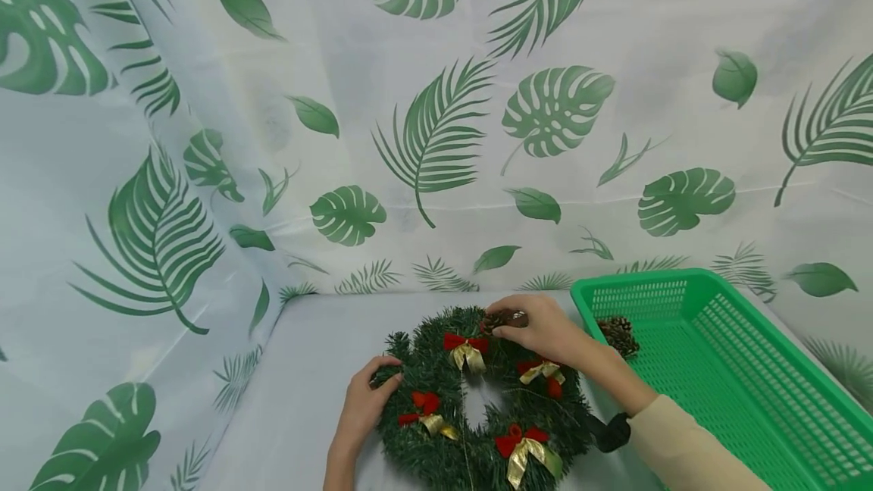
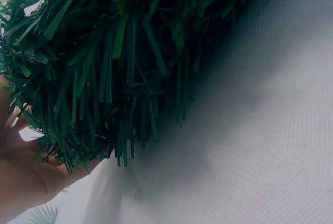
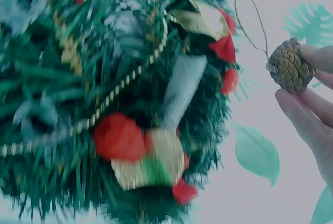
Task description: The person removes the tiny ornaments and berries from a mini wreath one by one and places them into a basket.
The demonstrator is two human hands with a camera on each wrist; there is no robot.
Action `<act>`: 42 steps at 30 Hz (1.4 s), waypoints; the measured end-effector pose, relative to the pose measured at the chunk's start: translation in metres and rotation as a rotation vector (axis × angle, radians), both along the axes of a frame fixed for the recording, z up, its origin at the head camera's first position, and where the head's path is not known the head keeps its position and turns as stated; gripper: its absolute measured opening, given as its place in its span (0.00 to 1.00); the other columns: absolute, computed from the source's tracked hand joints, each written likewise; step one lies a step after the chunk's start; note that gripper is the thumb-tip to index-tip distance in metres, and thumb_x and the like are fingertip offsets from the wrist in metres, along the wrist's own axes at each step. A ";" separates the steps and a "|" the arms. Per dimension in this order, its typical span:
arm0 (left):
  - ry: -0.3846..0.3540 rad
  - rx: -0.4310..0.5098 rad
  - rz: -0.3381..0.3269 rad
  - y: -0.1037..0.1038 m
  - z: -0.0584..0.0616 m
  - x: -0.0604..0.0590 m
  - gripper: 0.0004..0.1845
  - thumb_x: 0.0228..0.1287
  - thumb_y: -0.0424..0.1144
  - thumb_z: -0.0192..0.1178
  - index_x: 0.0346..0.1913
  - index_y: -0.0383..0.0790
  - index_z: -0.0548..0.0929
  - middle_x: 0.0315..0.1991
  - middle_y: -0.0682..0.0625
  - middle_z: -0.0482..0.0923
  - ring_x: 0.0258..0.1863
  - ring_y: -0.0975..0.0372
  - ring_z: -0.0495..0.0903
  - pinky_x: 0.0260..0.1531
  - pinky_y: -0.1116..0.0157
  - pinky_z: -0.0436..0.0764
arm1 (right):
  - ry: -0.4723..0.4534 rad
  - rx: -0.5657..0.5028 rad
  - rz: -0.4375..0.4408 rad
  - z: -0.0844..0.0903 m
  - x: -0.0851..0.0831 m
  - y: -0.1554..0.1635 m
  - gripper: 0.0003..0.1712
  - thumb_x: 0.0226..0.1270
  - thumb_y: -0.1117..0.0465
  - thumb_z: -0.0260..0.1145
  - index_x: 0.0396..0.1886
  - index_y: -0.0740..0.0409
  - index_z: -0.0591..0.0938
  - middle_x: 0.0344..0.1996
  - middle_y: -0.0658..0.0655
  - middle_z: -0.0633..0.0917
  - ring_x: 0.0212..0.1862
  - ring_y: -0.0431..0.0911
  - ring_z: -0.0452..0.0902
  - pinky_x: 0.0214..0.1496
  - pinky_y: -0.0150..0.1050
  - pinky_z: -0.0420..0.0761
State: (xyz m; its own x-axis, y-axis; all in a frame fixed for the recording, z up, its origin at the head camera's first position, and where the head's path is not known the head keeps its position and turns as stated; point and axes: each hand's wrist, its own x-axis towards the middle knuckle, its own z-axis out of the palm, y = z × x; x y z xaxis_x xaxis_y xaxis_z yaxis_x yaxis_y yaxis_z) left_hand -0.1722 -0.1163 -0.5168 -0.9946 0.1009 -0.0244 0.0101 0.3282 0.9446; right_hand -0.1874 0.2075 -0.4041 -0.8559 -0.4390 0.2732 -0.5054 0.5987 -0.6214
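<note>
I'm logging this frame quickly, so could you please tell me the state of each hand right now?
Left hand: fingers curled onto the wreath at its left edge.
Right hand: pinching a pine cone at the wreath's top.

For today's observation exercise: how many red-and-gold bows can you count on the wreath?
4 on the wreath: top bow beside the right hand; right bow under that wrist; lower-left bow near the left hand; bottom bow. The right arm may hide more.

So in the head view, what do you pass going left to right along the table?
Left hand → wreath → loose pine cone → green basket.
</note>
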 end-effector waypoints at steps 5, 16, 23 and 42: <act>0.026 -0.014 0.006 0.000 0.003 -0.005 0.13 0.72 0.41 0.65 0.57 0.46 0.84 0.70 0.38 0.74 0.68 0.39 0.72 0.57 0.41 0.78 | -0.024 -0.013 -0.068 0.011 0.000 0.021 0.17 0.69 0.67 0.71 0.56 0.63 0.86 0.53 0.65 0.87 0.50 0.58 0.88 0.47 0.40 0.88; 0.056 -0.009 -0.010 0.002 0.002 -0.008 0.13 0.73 0.42 0.64 0.57 0.47 0.84 0.69 0.40 0.75 0.67 0.45 0.74 0.55 0.47 0.79 | -0.023 0.004 -0.200 0.017 0.011 0.058 0.18 0.67 0.66 0.73 0.56 0.61 0.86 0.51 0.65 0.88 0.47 0.57 0.89 0.43 0.43 0.88; 0.065 -0.027 -0.010 0.002 0.000 -0.006 0.13 0.73 0.42 0.64 0.56 0.46 0.85 0.68 0.41 0.76 0.73 0.41 0.68 0.65 0.37 0.70 | 0.019 0.044 -0.253 0.015 0.020 0.079 0.18 0.66 0.63 0.74 0.55 0.58 0.88 0.51 0.64 0.88 0.48 0.58 0.88 0.40 0.42 0.88; 0.020 -0.020 -0.010 0.000 0.001 0.001 0.14 0.72 0.41 0.65 0.57 0.43 0.84 0.69 0.38 0.74 0.68 0.41 0.74 0.55 0.46 0.81 | 0.018 0.152 -0.384 0.011 0.047 0.137 0.20 0.69 0.56 0.73 0.57 0.57 0.87 0.51 0.62 0.89 0.49 0.60 0.87 0.38 0.39 0.83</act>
